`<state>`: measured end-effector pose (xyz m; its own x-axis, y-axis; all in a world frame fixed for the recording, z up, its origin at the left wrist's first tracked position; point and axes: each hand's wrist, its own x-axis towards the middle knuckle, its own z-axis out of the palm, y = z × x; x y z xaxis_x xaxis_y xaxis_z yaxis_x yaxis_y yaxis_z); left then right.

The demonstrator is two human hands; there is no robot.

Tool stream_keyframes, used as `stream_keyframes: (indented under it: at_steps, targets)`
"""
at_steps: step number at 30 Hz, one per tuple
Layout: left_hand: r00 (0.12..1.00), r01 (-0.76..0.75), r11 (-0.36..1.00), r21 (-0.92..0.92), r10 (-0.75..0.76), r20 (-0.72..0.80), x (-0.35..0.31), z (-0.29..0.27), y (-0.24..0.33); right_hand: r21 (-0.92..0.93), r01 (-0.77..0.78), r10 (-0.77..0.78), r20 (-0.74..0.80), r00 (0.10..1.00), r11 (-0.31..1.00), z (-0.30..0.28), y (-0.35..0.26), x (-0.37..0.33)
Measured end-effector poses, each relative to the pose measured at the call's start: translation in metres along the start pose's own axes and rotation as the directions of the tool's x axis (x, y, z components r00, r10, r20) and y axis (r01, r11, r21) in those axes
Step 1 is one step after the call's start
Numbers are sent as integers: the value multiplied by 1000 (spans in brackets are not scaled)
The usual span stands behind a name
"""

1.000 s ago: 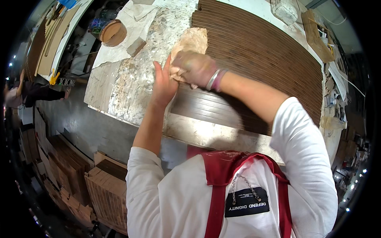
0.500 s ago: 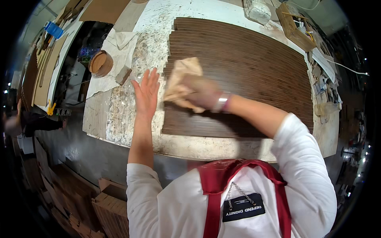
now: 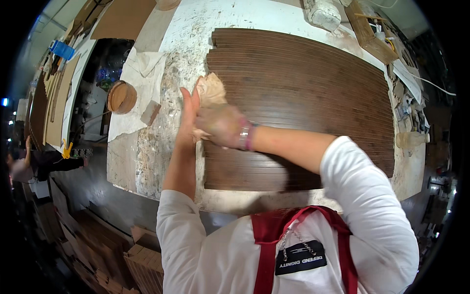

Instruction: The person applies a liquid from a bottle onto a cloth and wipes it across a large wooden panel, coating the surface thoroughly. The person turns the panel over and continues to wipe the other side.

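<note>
Dark brown wooden strips (image 3: 303, 93) lie side by side as one broad sheet on a worn, paint-stained table (image 3: 147, 164). My right hand (image 3: 223, 125) is closed on a crumpled tan cloth (image 3: 212, 89) at the strips' left ends. Right beside it, my left hand (image 3: 189, 115) stands on edge along those ends, fingers straight and thumb raised. The cloth and right fingers come against the left palm; whether the left hand presses the strips is hidden.
Left of my hands, a round brown tub (image 3: 122, 97) and a small block (image 3: 151, 113) rest on a white sheet (image 3: 139, 73). A wooden tray (image 3: 370, 32) and a wrapped white bundle (image 3: 323, 14) sit at the far right. Another person (image 3: 29, 164) is at the left edge.
My right hand has swept left with the cloth, from over the strips to their left ends. My left hand has turned from flat on the table to on edge. The view has shifted slightly.
</note>
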<state>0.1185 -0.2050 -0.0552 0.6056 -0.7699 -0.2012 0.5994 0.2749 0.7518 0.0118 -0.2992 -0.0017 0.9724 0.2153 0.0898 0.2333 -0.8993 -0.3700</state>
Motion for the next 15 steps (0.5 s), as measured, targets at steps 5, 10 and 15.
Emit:
stream_keyframes:
  at_steps: [5,10,15]
  targets:
    - [990,-121,992,-26,119,-69,16,-6,18,432,-166,235,-112,965,887,-34,29,-33]
    - [973,-214,957,195,226,-41,54,-12,5,773,-343,670,-139,729,534,-95,147,-175]
    - [967,-207,756,621,255,13,44,-1,0,33,-421,413,-280,867,906,-65,145,-121]
